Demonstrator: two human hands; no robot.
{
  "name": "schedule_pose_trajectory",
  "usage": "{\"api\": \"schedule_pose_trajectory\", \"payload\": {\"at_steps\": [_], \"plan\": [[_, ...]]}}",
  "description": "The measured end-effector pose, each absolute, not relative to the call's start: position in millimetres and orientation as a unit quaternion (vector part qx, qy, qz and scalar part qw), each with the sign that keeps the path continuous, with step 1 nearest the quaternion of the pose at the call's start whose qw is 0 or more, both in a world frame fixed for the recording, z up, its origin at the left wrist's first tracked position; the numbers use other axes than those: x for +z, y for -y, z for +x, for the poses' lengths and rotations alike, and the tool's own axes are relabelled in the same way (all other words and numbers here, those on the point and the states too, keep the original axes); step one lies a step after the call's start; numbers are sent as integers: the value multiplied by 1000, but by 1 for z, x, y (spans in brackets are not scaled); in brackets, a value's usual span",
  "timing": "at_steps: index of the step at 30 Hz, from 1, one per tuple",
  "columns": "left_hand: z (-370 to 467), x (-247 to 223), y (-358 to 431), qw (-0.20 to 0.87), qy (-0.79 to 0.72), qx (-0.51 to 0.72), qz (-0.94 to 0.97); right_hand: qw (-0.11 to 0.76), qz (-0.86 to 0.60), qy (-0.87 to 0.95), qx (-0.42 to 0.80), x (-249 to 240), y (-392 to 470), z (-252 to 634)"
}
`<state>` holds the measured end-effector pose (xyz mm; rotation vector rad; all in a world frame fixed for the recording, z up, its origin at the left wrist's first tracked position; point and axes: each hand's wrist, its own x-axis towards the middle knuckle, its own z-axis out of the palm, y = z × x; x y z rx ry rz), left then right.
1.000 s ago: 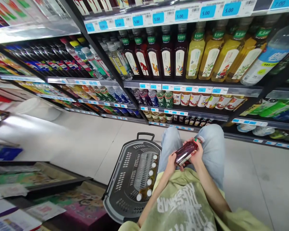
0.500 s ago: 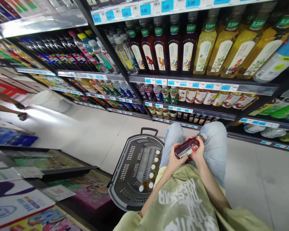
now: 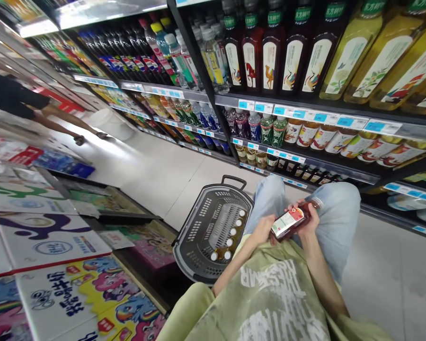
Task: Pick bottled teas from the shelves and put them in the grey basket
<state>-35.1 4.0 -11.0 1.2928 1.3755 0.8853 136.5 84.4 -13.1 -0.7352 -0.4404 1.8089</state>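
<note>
A bottle of dark red drink (image 3: pixel 294 221) is lying tilted between the two grips, above the lap, its white, red and green label facing up and its capped end pointing toward the right. The left grip (image 3: pixel 264 230) is closing around the base end, fingers partly hidden; the right grip (image 3: pixel 310 223) is curling around the shoulder and neck, also closed on the bottle. For steady handling, both ends are best being supported lightly, with the fingertips staying off the printed face and the label angling toward the eyes; too firm a squeeze could be denting the wall, which is apparently thin, clear plastic. The smooth body is catching glossy highlights and narrowing toward the neck. Below the grips, faded denim jeans (image 3: pixel 341 208) are forming soft folds, and a yellow-green T-shirt (image 3: pixel 270 308) is showing rough white lettering. To the left of the left grip, a grey shopping basket (image 3: pixel 190 246), rounded and slotted, is standing on the pale, smooth floor (image 3: pixel 156 166); inside it, six white-capped bottles (image 3: pixel 229 242) are lining the near side. Beyond the grips, a dark shelf (image 3: pixel 230 100) is carrying tall bottles (image 3: pixel 270 52) with green neck bands, some dark, some pale yellow.
</note>
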Motion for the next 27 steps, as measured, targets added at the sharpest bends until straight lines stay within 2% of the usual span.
{"api": "schedule_pose_trajectory", "payload": {"at_steps": [2,5,7,9,20,27], "plan": [[-41,2,2,492,-570,341,563,485,-286,213,799,-12,-82,135],[-47,18,10,443,-608,339,565,344,-273,308,844,-12,-75,124],[-52,25,12,406,-644,369,533,249,-289,391,838,-11,-71,113],[-58,29,9,384,-669,387,505,199,-302,461,810,-10,-68,103],[-85,50,-14,357,-674,311,567,203,-267,594,731,-14,-59,103],[-125,54,6,318,-742,407,427,197,-245,543,779,-18,-51,101]]}}
